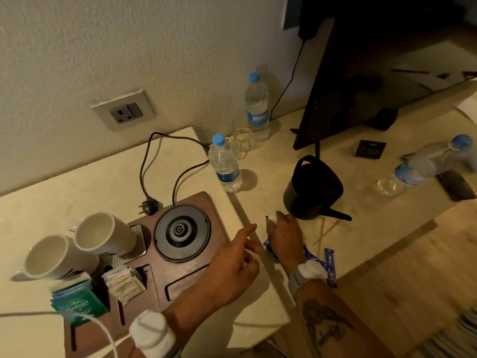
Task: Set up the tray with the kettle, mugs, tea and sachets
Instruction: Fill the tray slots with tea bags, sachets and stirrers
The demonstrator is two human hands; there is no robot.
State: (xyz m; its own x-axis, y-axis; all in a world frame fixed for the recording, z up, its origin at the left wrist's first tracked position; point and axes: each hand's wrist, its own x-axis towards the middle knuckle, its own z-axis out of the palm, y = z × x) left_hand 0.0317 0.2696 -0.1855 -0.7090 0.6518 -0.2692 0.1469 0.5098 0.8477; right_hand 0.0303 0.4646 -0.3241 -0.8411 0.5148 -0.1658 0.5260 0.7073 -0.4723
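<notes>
Head view: right hand [284, 236] on the lower worktop [374, 202], grip pinching a green sachet [267, 223], blue sachets [329, 259] lying just beside the wrist. Left hand [232, 264] loose above the tray [219, 223], forefinger out, grasping nothing. Kettle [313, 188] off its base [182, 232], beyond the right hand. Best to gather all loose sachets together, then slot upright into an empty tray compartment beside the tea [77, 303].

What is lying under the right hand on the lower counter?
Under the right hand lie blue sachets, and it holds a green sachet at its fingers. One more blue sachet lies beside the wrist. How many sachets the palm covers cannot be seen.
</notes>
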